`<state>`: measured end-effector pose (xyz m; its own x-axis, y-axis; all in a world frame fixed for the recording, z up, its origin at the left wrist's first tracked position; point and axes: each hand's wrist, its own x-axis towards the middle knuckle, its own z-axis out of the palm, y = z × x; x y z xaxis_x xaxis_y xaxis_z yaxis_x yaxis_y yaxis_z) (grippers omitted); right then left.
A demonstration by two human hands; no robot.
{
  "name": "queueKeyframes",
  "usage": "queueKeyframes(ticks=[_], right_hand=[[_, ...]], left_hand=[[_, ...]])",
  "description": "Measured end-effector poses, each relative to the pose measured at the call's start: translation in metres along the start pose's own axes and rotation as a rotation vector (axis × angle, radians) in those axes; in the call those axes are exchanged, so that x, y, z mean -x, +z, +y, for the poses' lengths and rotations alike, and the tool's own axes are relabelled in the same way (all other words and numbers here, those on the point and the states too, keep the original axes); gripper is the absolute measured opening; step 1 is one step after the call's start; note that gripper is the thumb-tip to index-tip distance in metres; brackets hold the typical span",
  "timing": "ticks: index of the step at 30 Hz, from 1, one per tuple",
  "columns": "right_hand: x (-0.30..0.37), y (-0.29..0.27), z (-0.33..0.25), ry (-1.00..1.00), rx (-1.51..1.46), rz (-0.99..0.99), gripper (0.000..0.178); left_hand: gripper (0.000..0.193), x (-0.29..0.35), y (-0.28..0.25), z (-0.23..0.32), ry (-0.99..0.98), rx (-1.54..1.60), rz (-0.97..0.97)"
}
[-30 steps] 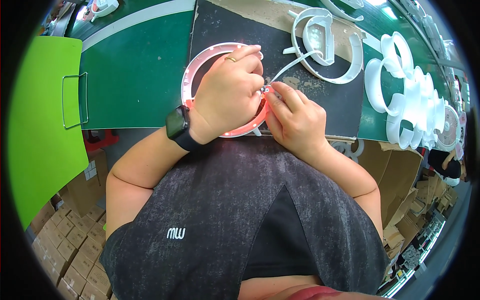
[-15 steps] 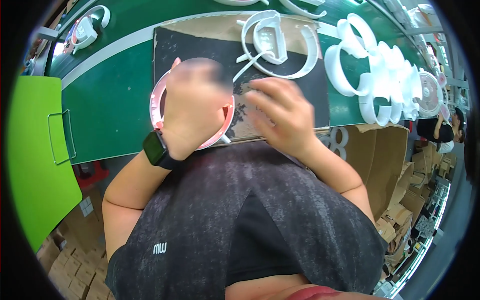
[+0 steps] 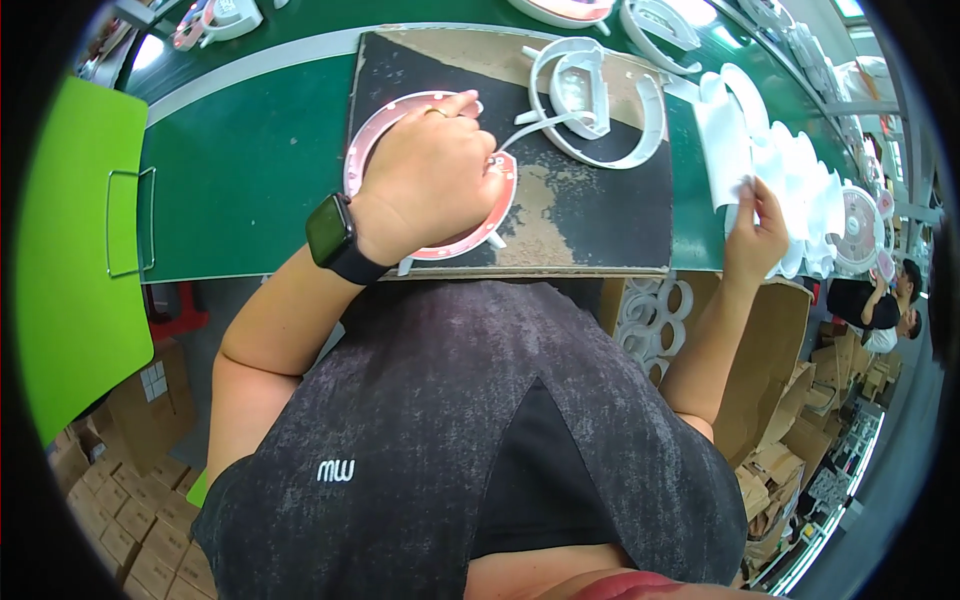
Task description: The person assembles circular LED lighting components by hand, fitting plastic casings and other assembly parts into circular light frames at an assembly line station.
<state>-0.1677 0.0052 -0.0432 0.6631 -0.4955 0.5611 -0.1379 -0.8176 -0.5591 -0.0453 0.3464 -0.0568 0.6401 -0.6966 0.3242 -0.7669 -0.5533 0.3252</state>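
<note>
My left hand (image 3: 430,175), with a dark watch at its wrist, lies closed over a pink round frame (image 3: 365,150) with short white legs. Its knuckles face up, and most of its fingertips are hidden. The frame sits on a worn black-and-tan board (image 3: 610,225). Far to the right, my right hand (image 3: 757,235) pinches the lower end of a white curved plastic band (image 3: 722,145) between thumb and fingers. That band stands at the left side of a cluster of similar white bands (image 3: 795,195). Beyond the left hand, a white curved housing (image 3: 580,95) with a thin arm rests on the board.
The green bench (image 3: 240,200) carries more housings (image 3: 660,30) at its far edge. A lime-green panel (image 3: 75,260) stands at left. Under the bench at right are white rings (image 3: 655,320) and a cardboard box (image 3: 750,370). Two people (image 3: 880,305) are at far right.
My right hand has moved from beside the pink frame out to the right and taken hold of a white band. My left hand stays over the frame. The whole view has shifted.
</note>
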Motion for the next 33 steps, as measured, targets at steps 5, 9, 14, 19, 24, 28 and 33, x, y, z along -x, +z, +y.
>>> queueKeyframes(ticks=[5, 9, 14, 19, 24, 28, 33], right_hand=[[0.013, 0.014, -0.054, 0.032, -0.633, 0.203, 0.021], [0.034, 0.046, -0.146, -0.601, -0.483, -0.148, 0.025], [0.009, 0.049, -0.175, -0.849, -0.635, 0.131, 0.057], [-0.014, 0.037, -0.209, -1.016, -0.313, -0.815, 0.037], [0.042, 0.076, -0.200, -1.016, -0.251, -0.676, 0.040], [0.074, 0.096, -0.200, -0.990, -0.160, -0.718, 0.037], [0.080, 0.100, -0.211, -1.019, -0.101, -0.830, 0.037]], left_hand=[[0.025, -0.006, -0.027, 0.015, -0.080, 0.365, 0.236], [0.033, -0.004, -0.036, 0.040, 0.021, 1.087, 0.298], [0.016, 0.003, -0.095, -0.002, 0.231, 0.763, 0.167], [0.017, 0.020, -0.120, -0.028, 0.548, 0.233, 0.076], [0.061, 0.066, -0.048, -0.050, -0.294, 1.029, 0.673], [0.087, 0.093, 0.000, -0.025, -0.516, 1.400, 0.556], [0.092, 0.095, 0.005, -0.015, -0.457, 1.496, 0.543]])
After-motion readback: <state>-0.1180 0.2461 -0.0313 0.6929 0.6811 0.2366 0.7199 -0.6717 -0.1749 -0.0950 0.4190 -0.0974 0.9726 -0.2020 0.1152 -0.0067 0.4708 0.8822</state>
